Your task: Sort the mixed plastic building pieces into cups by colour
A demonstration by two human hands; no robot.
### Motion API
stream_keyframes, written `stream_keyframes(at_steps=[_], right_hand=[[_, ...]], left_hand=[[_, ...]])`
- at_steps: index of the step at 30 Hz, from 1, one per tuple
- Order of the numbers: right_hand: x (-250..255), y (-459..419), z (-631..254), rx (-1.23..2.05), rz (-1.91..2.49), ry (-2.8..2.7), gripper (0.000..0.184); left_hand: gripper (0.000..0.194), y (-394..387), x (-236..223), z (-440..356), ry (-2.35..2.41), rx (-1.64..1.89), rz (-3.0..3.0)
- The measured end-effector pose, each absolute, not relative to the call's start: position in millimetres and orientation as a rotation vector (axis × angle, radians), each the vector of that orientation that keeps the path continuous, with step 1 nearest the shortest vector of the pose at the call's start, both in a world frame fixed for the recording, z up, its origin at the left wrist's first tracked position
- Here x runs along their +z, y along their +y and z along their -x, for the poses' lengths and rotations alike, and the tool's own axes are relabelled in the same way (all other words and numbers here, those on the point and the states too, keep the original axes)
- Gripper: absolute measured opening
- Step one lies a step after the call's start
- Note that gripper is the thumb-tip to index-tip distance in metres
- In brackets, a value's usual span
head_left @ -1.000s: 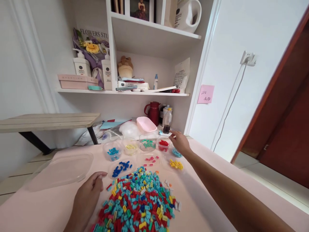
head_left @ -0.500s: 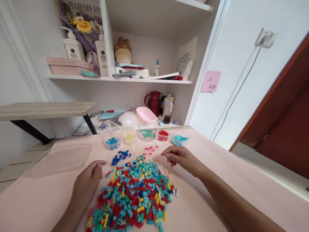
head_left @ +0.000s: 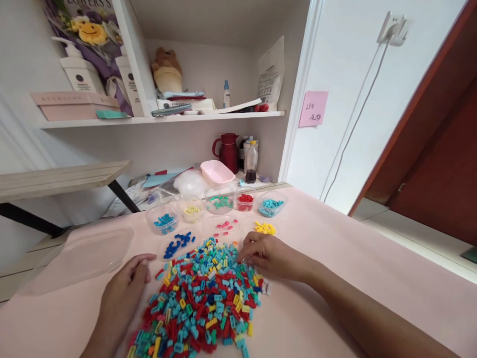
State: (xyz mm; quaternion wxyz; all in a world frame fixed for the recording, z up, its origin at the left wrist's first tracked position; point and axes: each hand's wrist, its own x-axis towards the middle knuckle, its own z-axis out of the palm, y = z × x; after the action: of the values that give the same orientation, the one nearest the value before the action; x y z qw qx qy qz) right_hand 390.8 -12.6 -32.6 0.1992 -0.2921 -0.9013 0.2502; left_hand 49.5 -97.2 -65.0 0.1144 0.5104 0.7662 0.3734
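A large pile of small multicoloured building bricks (head_left: 204, 293) lies on the pink table covering, between my hands. My right hand (head_left: 266, 253) reaches in at the pile's upper right edge, thumb and fingers pinched together against the bricks; whatever is between the fingertips is hidden. My left hand (head_left: 128, 278) rests at the left of the pile, index finger stretched out, thumb apart, with nothing seen in it. Just beyond the pile are dark blue bricks (head_left: 179, 244), a few pink bricks (head_left: 225, 225) and yellow bricks (head_left: 265, 227) on clear shallow plastic pieces.
Clear tubs stand in a row at the back, holding blue bricks (head_left: 164, 220), pale yellow bricks (head_left: 192, 211), green bricks (head_left: 220, 202), red bricks (head_left: 245, 199) and turquoise bricks (head_left: 271, 205). A clear lid (head_left: 85, 253) lies left. Behind are a pink basin (head_left: 217, 172) and bottle (head_left: 251, 164).
My right hand has moved down and in to the pile's edge, uncovering the yellow bricks behind it. My left hand stays beside the pile. The view has shifted slightly to the right.
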Motion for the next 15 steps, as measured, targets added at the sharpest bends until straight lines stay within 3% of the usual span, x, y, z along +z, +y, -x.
stream_keyframes(at_steps=[7,15], right_hand=[[-29.0,-9.6,-397.7,0.571,0.905,-2.567,0.02],[-35.0,-9.7,-393.6,0.488,0.911,-2.56,0.023]], left_hand=[[0.037,-98.8,-59.4,-54.2,2.229,1.138,-1.5],[0.035,-98.8,-60.4,-53.2,2.24,1.116,-1.527]])
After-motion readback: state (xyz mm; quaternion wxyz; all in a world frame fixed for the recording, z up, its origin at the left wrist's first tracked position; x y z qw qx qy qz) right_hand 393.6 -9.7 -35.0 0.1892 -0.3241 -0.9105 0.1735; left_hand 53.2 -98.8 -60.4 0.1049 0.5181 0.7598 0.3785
